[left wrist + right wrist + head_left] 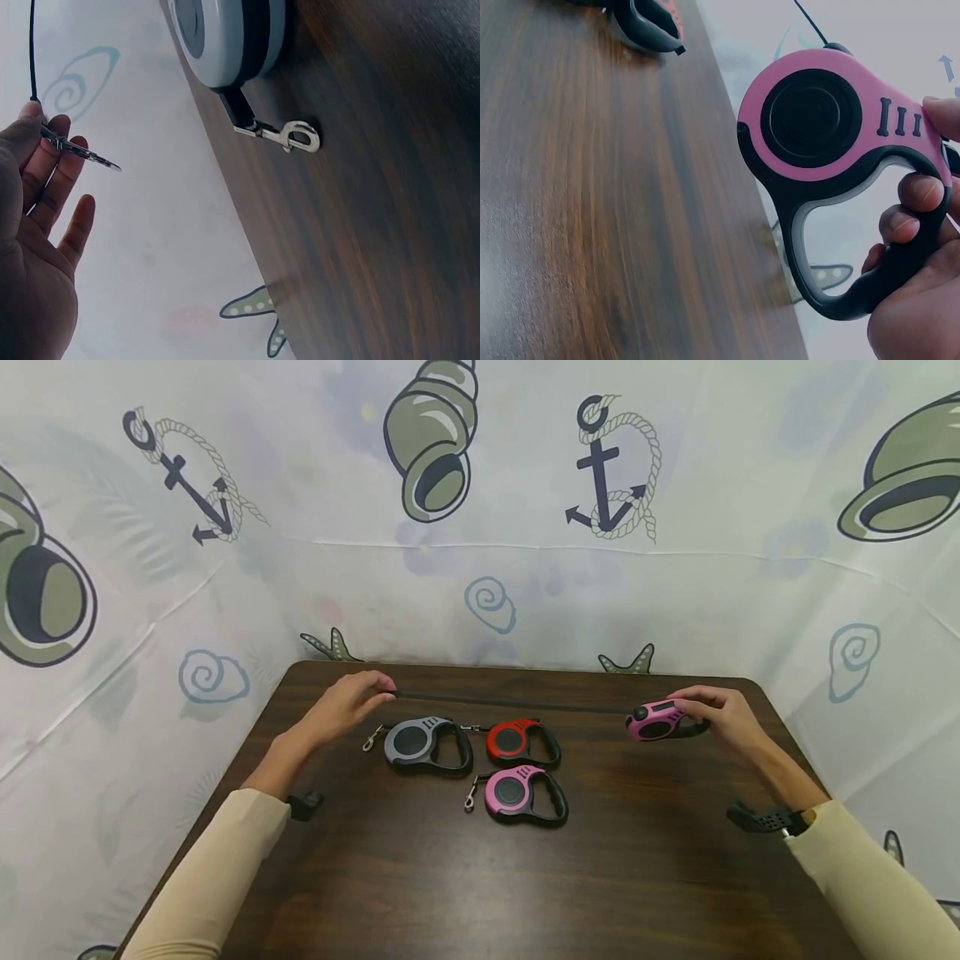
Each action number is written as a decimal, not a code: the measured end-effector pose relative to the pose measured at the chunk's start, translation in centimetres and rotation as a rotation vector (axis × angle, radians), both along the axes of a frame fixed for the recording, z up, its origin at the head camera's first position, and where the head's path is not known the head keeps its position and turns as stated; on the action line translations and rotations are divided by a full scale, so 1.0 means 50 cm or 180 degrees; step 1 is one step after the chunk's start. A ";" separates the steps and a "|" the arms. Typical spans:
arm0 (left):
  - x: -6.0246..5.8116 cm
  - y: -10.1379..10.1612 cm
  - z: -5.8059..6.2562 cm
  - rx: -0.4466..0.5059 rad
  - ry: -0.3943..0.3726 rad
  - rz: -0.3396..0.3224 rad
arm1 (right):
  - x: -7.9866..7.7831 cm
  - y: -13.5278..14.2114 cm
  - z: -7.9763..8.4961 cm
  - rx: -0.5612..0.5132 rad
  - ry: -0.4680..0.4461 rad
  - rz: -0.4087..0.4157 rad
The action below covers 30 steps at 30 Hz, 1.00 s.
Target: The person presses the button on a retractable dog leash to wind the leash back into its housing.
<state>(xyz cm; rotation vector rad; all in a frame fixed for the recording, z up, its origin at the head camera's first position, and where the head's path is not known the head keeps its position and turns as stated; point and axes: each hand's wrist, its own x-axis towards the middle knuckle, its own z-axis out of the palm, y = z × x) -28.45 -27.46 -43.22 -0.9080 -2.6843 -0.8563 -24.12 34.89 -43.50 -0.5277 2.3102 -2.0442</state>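
Note:
My right hand (726, 717) grips the black handle of a pink and black retractable dog leash (810, 116), its fingers curled through the loop. A dark leash cord (510, 702) runs out of that casing, stretched nearly straight across the far part of the table. At the cord's other end, my left hand (347, 703) pinches it between thumb and finger by a metal clip (79, 148); the other fingers are spread loosely. Below the cord lie a grey retractable leash (411, 742), a red one (507, 742) and a second pink one (511, 792).
The brown wooden table (450, 893) has a rounded far edge. Behind and beside it hangs a pale cloth (525, 593) printed with anchors and shells. A silver clip (470, 799) lies left of the pink leash on the table, another clip (301, 136) by the grey one.

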 end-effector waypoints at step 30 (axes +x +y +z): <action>0.031 0.058 0.009 -0.0045 -0.0122 0.0144 | -0.013 -0.083 0.007 0.0021 -0.0081 0.0010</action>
